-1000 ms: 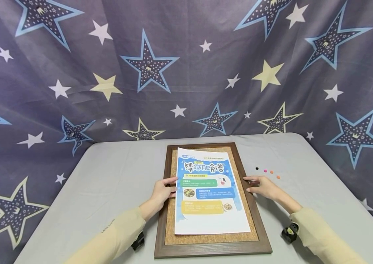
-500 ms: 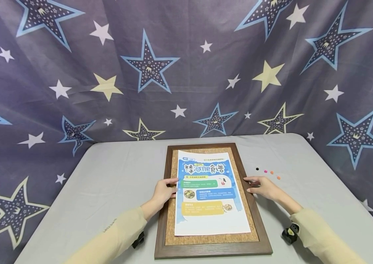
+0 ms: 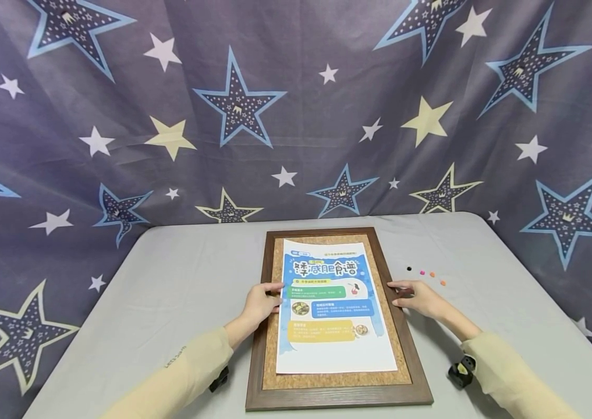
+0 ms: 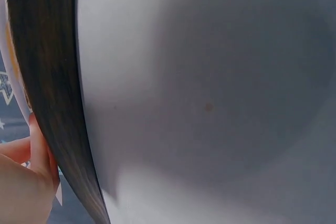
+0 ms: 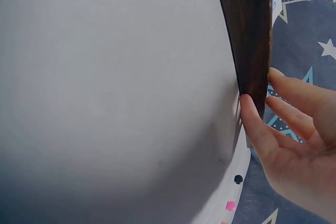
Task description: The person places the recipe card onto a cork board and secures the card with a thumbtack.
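Blue and white, the poster (image 3: 333, 308) lies on the cork (image 3: 337, 381) inside the brown frame (image 3: 337, 398); squaring things up looks like the step in hand. Right hand (image 3: 421, 298) now, fingers narrow, straddling the frame's right side! Left hand (image 3: 261, 305) reaches over the left; whether it pinches, I can't tell. Next calls for gentleness: no pins show on that sheet.

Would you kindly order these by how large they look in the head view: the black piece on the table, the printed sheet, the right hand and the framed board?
Largest to smallest:
1. framed board
2. printed sheet
3. right hand
4. black piece
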The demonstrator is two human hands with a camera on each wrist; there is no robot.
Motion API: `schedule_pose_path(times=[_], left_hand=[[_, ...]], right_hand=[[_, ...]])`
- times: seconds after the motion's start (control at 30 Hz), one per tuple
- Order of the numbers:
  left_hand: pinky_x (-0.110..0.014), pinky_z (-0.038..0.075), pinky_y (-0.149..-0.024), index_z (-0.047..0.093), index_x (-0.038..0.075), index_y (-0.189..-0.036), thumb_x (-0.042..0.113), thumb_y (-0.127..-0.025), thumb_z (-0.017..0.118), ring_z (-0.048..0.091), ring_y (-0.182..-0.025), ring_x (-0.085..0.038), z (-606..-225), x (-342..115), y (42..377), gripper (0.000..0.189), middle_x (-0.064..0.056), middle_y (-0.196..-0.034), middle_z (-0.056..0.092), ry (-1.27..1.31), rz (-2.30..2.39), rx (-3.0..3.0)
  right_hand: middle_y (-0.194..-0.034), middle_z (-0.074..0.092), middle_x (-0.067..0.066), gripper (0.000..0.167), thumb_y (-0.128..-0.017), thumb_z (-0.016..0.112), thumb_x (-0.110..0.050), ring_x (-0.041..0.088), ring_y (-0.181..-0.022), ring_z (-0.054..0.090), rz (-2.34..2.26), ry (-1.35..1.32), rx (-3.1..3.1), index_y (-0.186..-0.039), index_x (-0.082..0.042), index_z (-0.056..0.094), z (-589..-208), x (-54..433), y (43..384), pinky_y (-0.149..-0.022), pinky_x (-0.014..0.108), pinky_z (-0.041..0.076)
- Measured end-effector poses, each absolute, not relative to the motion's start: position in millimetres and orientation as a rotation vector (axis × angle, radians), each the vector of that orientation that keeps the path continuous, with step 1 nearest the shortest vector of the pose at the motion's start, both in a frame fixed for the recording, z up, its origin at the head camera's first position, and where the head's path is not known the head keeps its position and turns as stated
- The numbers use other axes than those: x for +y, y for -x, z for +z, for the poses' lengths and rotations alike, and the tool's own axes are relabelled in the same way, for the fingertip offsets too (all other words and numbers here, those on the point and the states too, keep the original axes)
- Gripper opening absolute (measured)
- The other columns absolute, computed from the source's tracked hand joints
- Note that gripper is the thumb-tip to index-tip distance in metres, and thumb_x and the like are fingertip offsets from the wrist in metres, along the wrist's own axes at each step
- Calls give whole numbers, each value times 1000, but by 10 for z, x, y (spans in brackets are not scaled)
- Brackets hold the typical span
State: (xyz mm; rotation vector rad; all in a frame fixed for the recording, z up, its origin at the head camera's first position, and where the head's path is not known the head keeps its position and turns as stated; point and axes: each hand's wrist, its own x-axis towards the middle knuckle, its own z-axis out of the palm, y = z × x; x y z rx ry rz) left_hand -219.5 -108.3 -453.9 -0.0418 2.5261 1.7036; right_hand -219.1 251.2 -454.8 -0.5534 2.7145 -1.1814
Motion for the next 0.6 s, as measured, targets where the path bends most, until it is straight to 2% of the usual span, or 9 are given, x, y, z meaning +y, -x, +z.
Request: schedule_pose_path(times=[0.6], left_hand=[[-26,51,-55,58,-8,-110,-12,-76,58,54,-57,-10,-4549,-1105,2185,34,-20,-102,57,-140,1623,2632]], right_hand=[[-115,51,30,43,-79,64,-8,38,-97,55,-1197,565,2711,-116,10,52,-4554,2520,2193,-79,43,47]])
